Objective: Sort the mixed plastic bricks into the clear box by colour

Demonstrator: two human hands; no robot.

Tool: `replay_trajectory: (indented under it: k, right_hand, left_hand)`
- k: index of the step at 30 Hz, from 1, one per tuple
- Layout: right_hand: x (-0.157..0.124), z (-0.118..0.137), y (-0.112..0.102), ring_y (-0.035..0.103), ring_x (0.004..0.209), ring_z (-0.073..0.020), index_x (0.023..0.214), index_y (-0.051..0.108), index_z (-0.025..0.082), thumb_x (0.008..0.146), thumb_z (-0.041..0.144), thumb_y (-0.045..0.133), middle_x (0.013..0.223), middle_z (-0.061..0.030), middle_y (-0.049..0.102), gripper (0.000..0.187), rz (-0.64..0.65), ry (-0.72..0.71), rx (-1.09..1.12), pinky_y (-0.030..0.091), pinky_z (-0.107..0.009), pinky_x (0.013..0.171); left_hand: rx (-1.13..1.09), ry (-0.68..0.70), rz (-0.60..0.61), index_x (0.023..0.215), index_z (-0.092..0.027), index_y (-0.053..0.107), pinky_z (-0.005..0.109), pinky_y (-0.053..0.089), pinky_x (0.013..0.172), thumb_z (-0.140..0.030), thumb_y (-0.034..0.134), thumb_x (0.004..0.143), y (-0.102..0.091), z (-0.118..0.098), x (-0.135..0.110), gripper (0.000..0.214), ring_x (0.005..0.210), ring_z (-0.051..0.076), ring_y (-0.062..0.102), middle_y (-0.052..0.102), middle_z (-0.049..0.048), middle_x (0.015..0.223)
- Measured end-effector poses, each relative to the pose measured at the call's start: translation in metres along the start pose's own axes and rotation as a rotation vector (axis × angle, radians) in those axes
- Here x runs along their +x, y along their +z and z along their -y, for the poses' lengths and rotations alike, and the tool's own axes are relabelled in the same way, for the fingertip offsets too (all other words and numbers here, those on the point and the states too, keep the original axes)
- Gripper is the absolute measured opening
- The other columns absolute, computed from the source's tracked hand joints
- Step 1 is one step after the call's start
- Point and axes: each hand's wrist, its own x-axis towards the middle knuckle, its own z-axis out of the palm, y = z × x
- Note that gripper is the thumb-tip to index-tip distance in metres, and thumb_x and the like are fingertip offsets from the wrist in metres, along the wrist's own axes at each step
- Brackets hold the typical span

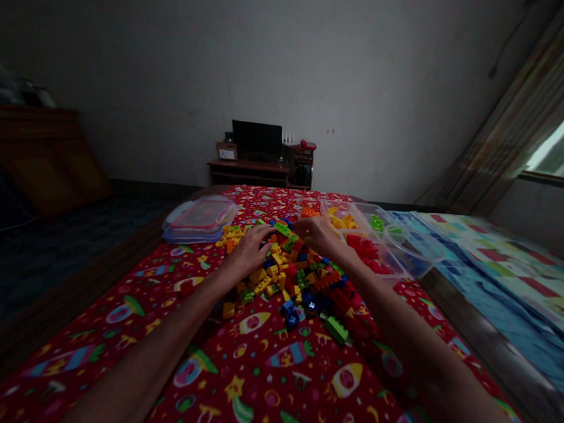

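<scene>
A heap of small plastic building bricks (292,276) in yellow, orange, red, green and blue lies on a red sheet (251,369) printed with rockets. My left hand (250,249) rests palm down on the heap's far left side, its fingers curled among the bricks. My right hand (316,233) lies on the heap's far right side with its fingers bent into the bricks. What either hand grips, if anything, is hidden in the dim light.
Clear plastic tubs (408,256) to the right hold sorted red, yellow, orange and green bricks. Stacked clear lids (199,219) lie at the far left. A second bed with a patterned blue sheet (509,270) stands to the right. A low table with a dark screen (257,139) stands against the wall.
</scene>
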Motion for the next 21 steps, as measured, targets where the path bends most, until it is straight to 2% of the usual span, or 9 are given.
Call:
replay_trajectory:
  k: [3, 6, 9, 13, 16, 21]
  right_hand:
    - [0.002, 0.015, 0.017, 0.060, 0.086, -0.0186, 0.103, 0.068, 0.016, 0.085, 0.015, 0.050, 0.099, -0.0110, 0.069, 0.025, 0.078, -0.013, -0.179, 0.041, -0.025, 0.070]
    - [0.000, 0.019, 0.028, 0.057, 0.096, -0.0196, 0.110, 0.065, 0.014, 0.086, 0.012, 0.048, 0.110, -0.0136, 0.066, 0.030, 0.108, 0.005, -0.244, 0.040, -0.026, 0.075]
    - [0.000, 0.014, 0.028, 0.057, 0.089, -0.0177, 0.104, 0.066, 0.011, 0.083, 0.007, 0.045, 0.101, -0.0127, 0.066, 0.030, 0.092, 0.003, -0.224, 0.039, -0.024, 0.072]
    - [0.014, 0.008, 0.021, 0.052, 0.068, -0.0148, 0.087, 0.068, 0.012, 0.086, 0.012, 0.041, 0.079, -0.0090, 0.065, 0.026, 0.067, 0.018, -0.213, 0.034, -0.025, 0.063]
    - [0.030, 0.010, 0.019, 0.053, 0.073, -0.0165, 0.089, 0.067, 0.013, 0.087, 0.013, 0.040, 0.085, -0.0112, 0.065, 0.027, 0.023, 0.023, -0.240, 0.036, -0.026, 0.066]
    - [0.049, 0.017, 0.021, 0.057, 0.089, -0.0211, 0.096, 0.067, 0.015, 0.088, 0.012, 0.042, 0.097, -0.0137, 0.065, 0.026, 0.059, 0.081, -0.270, 0.042, -0.029, 0.075]
  left_hand:
    - [0.025, -0.002, -0.022, 0.115, -0.018, 0.062, 0.043, 0.037, 0.106, -0.022, 0.048, 0.080, -0.001, 0.008, 0.001, 0.038, 0.120, 0.026, 0.051, 0.060, 0.0102, 0.125]
    - [0.057, -0.013, -0.019, 0.108, -0.019, 0.065, 0.042, 0.039, 0.104, -0.021, 0.049, 0.079, -0.004, 0.018, 0.003, 0.034, 0.115, 0.025, 0.054, 0.063, 0.0099, 0.120]
    - [0.077, -0.026, -0.007, 0.101, -0.019, 0.069, 0.040, 0.042, 0.102, -0.020, 0.048, 0.078, -0.006, 0.028, 0.004, 0.031, 0.110, 0.024, 0.057, 0.066, 0.0092, 0.113]
    - [0.062, -0.031, 0.020, 0.098, -0.019, 0.070, 0.039, 0.044, 0.099, -0.021, 0.048, 0.077, -0.006, 0.037, 0.004, 0.030, 0.106, 0.024, 0.059, 0.067, 0.0084, 0.109]
    - [0.054, -0.025, 0.059, 0.094, -0.019, 0.072, 0.040, 0.042, 0.100, -0.018, 0.052, 0.074, -0.003, 0.039, 0.003, 0.028, 0.109, 0.025, 0.058, 0.067, 0.0088, 0.111]
    - [0.078, 0.011, 0.108, 0.084, -0.019, 0.074, 0.043, 0.038, 0.103, -0.019, 0.059, 0.072, 0.005, 0.040, -0.001, 0.019, 0.115, 0.029, 0.053, 0.066, 0.0118, 0.111]
